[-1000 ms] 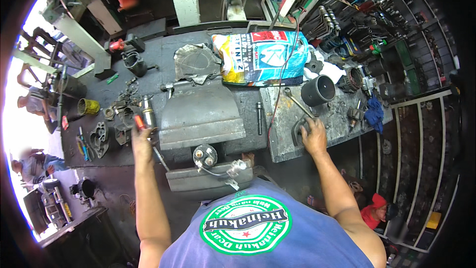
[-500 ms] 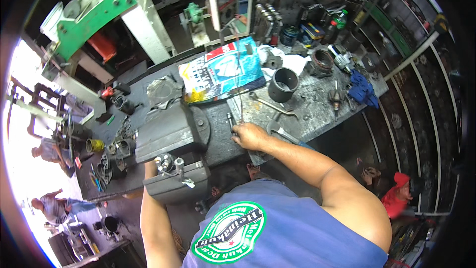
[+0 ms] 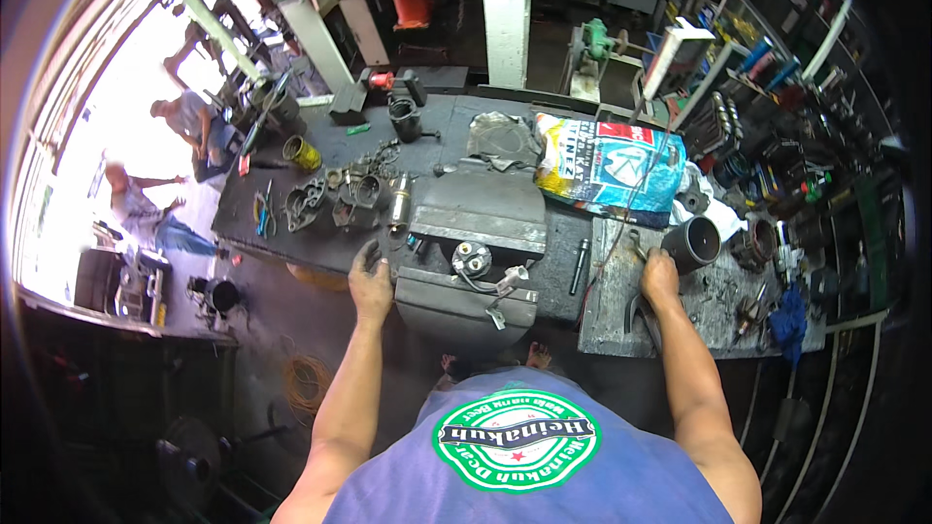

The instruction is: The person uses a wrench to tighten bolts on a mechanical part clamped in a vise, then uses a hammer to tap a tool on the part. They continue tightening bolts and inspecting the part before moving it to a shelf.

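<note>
If going only by how things lie now, would call the clamping done: got the round part with two bright terminals (image 3: 473, 259) held in the dark vise (image 3: 478, 221), just right of the left hand (image 3: 370, 283), cable connector (image 3: 512, 278) hanging off toward the near side. Can't judge how much is left on it.

Left hand: thumb and fingers apart, nothing visible in between, right beside the vise's left end; can't tell about touching. Right hand (image 3: 660, 278): fingers curled in over the wrench (image 3: 637, 241), grip hidden, so can't call it pinched or just resting.

Just beyond the left hand, a silver cylinder (image 3: 399, 204), then loose castings (image 3: 359, 200), not joined to anything clamped. Pliers (image 3: 268, 213) farther left. Between the hands, a dark bar (image 3: 580, 267). Just right of the right hand, an open black tube (image 3: 691, 245); well right, a blue cloth (image 3: 788, 322).
</note>
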`<state>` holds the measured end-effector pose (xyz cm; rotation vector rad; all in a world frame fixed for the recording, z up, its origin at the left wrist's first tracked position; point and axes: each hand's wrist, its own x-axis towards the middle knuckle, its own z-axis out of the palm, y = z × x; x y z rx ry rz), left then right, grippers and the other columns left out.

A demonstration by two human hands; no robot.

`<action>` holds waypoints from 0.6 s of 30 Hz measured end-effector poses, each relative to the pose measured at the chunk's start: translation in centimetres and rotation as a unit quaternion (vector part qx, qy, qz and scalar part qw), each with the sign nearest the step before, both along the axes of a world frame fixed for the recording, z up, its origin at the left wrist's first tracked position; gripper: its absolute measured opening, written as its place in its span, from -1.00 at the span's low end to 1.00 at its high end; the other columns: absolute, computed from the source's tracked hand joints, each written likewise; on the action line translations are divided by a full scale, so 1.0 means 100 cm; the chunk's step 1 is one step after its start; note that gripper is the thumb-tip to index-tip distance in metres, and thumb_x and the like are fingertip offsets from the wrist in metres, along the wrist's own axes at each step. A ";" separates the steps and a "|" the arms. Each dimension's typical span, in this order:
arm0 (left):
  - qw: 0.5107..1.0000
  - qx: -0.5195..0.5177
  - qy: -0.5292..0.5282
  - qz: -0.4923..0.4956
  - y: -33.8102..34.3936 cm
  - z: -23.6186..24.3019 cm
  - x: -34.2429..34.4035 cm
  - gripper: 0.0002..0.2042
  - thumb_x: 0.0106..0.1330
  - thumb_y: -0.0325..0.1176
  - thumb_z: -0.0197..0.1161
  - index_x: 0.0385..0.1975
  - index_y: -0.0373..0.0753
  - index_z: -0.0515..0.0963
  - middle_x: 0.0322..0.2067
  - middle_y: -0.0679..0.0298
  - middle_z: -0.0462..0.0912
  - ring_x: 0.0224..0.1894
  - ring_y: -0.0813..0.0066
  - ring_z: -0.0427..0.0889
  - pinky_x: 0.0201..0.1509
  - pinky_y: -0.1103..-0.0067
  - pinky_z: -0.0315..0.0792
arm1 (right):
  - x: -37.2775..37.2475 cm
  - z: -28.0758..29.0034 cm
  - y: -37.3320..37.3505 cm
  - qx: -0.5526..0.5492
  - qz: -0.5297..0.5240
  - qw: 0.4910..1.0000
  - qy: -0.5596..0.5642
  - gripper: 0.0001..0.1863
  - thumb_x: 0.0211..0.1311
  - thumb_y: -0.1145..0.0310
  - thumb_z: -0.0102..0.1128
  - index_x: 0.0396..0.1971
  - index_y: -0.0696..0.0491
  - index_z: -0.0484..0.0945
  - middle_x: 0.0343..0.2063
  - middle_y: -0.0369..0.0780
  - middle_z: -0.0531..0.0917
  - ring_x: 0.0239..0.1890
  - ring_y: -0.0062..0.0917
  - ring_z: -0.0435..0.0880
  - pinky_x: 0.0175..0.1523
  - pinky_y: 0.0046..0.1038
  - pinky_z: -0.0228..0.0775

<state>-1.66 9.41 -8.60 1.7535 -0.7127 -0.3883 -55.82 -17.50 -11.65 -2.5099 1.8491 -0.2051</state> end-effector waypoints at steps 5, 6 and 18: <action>0.993 -0.088 0.050 0.065 0.048 0.034 0.002 -0.58 0.44 -0.62 0.18 0.29 -0.50 0.49 0.15 0.07 0.68 0.18 0.33 0.66 0.34 0.48 0.51 | 0.001 0.102 0.012 -0.143 0.007 0.976 -0.166 -0.80 0.26 0.56 0.00 -0.13 0.23 0.47 -0.38 0.16 0.62 -0.21 0.21 0.66 -0.08 0.09 0.51; 0.992 -0.082 0.051 0.087 0.055 0.042 0.005 -0.60 0.45 -0.61 0.18 0.28 -0.50 0.50 0.15 0.07 0.67 0.18 0.34 0.66 0.34 0.48 0.51 | 0.008 0.131 0.008 -0.093 -0.037 0.967 -0.234 -0.77 0.27 0.55 -0.01 -0.09 0.21 0.48 -0.41 0.07 0.61 -0.28 0.09 0.66 -0.13 0.02 0.53; 0.958 -0.101 -0.115 -0.240 -0.060 0.215 -0.041 -0.58 0.34 -0.41 0.35 0.21 -0.31 0.62 0.06 -0.01 0.74 0.16 0.16 0.72 0.32 0.34 0.53 | 0.232 0.341 0.050 0.188 0.258 0.517 -0.794 -0.49 0.63 -0.21 -0.01 -0.19 0.01 0.37 -0.51 -0.36 0.30 -0.78 -0.74 0.13 -0.78 -0.63 0.00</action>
